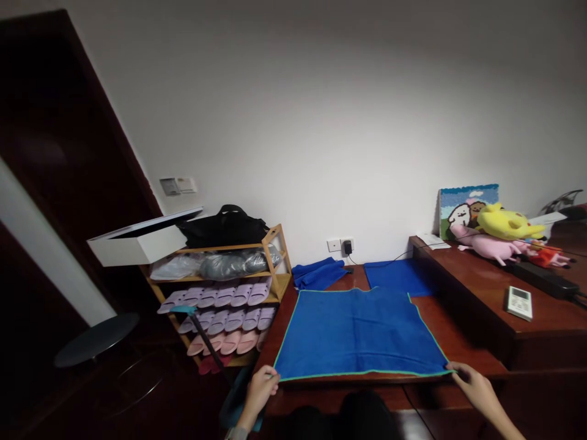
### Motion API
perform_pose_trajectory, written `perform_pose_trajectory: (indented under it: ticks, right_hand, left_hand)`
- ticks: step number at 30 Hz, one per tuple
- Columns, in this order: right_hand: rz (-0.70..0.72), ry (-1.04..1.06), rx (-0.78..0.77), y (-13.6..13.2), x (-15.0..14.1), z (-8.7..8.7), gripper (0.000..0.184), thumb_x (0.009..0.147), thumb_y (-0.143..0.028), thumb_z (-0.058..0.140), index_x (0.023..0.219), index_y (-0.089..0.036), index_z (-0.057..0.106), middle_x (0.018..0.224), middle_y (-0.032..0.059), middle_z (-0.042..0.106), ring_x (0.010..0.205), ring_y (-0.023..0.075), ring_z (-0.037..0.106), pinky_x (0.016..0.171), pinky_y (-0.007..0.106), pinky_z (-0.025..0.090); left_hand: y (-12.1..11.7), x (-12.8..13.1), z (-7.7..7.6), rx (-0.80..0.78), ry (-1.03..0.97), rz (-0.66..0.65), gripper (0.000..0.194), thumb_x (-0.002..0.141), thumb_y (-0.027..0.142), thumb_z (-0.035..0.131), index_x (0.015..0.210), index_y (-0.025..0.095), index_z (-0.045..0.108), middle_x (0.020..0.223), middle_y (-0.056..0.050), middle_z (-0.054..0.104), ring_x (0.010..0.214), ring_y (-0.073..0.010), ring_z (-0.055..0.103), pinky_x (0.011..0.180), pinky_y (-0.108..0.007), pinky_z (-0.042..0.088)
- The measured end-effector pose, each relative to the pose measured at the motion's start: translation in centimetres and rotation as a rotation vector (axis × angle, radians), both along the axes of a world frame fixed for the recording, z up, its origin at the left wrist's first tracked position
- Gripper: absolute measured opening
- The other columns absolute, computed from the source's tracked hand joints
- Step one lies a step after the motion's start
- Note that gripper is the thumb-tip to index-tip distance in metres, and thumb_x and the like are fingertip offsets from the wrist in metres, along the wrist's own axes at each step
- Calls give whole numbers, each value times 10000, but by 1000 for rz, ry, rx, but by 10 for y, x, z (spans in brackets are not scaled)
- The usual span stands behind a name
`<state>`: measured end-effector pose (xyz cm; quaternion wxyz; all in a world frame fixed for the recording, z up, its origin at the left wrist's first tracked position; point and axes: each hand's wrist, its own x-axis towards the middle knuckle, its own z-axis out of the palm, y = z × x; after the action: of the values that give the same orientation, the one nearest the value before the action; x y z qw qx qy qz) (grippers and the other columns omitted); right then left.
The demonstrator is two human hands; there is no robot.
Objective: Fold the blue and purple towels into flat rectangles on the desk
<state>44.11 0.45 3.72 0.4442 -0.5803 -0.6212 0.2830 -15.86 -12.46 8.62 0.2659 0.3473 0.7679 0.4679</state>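
A blue cloth (358, 333) with a bright green edge lies spread over the wooden desk (472, 342), with a few creases near its middle. My left hand (263, 386) pinches its near left corner. At the near right corner, my right hand (472, 382) has the cloth between thumb and fingers. Behind it, a crumpled blue cloth (318, 273) rests at the back left, against the wall. Another blue cloth (398, 276), lying flat, shows at the back right, partly covered by the spread one.
Left of the desk stands a wooden shoe rack (277, 287) with several slippers (224, 293), a black bag (224, 227) and a white box (137, 244). A raised ledge on the right holds plush toys (490, 244) and a remote control (520, 303). A black plug (347, 247) sits in the wall socket.
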Motion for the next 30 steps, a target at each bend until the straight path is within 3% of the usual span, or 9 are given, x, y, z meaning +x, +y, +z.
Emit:
perform_pose_trajectory:
  ticks: [7,11,16,18,21,23,26,28,30]
  right_hand:
    - [-56,-30,-20,-10,11,-3,374,603,-661,614,723,-361,803,902,10,813,938,397,757,839,508,605]
    - [-6,-65,-10,-11,16,-14,378,639,-670,613,727,-355,800,917,21,814,950,376,758,876,474,597]
    - [94,-197,-16,-11,20,-23,459,741,-700,546,711,-303,775,881,57,807,877,314,762,819,381,605]
    - [122,-262,3,-6,23,-24,496,796,-699,505,700,-285,759,889,70,801,874,296,754,825,360,597]
    - [126,-328,29,13,24,-20,524,846,-678,448,742,-273,764,941,90,797,919,301,742,872,377,585]
    - [129,-360,42,38,16,-15,515,871,-633,417,831,-268,777,1000,96,795,979,305,731,927,402,571]
    - [145,-427,71,86,-16,-3,530,917,-547,352,1034,-244,771,1143,104,770,1110,294,695,1051,436,515]
    - [153,-498,87,119,-45,2,574,943,-514,317,1221,-213,719,1324,108,699,1258,277,624,1148,449,437]
    - [170,-596,57,146,-70,0,624,960,-514,309,1401,-192,610,1514,95,556,1418,265,486,1218,462,349]
  left_hand:
    - [-11,-12,-14,-74,-66,-86,284,539,436,717,583,225,532,482,58,519,452,-136,544,447,-216,406]
    - [-14,-15,-14,-193,-58,-158,222,568,397,684,603,225,550,467,72,498,408,-112,481,431,-205,368]
    - [-21,-22,-14,-333,-15,-249,141,628,335,637,649,226,550,514,68,550,469,-123,525,451,-188,338]
    - [-26,-29,-11,-442,94,-290,82,683,288,608,682,229,551,532,59,572,508,-143,564,476,-202,346]
    - [-29,-38,0,-592,491,-350,76,781,196,559,719,238,546,648,26,652,674,-179,660,582,-238,400]
    - [-18,-37,10,-594,700,-334,142,871,181,500,761,247,561,762,7,703,766,-186,690,656,-260,429]
    - [21,-19,18,-432,845,-319,264,979,219,378,883,259,621,930,-25,744,904,-190,709,808,-288,488]
    - [55,-3,12,-279,923,-364,300,1003,289,381,1020,254,678,1129,-60,745,1099,-214,686,970,-324,491]
    - [84,9,-2,-189,979,-403,360,998,382,434,1224,253,683,1360,-80,678,1296,-259,601,1100,-392,456]
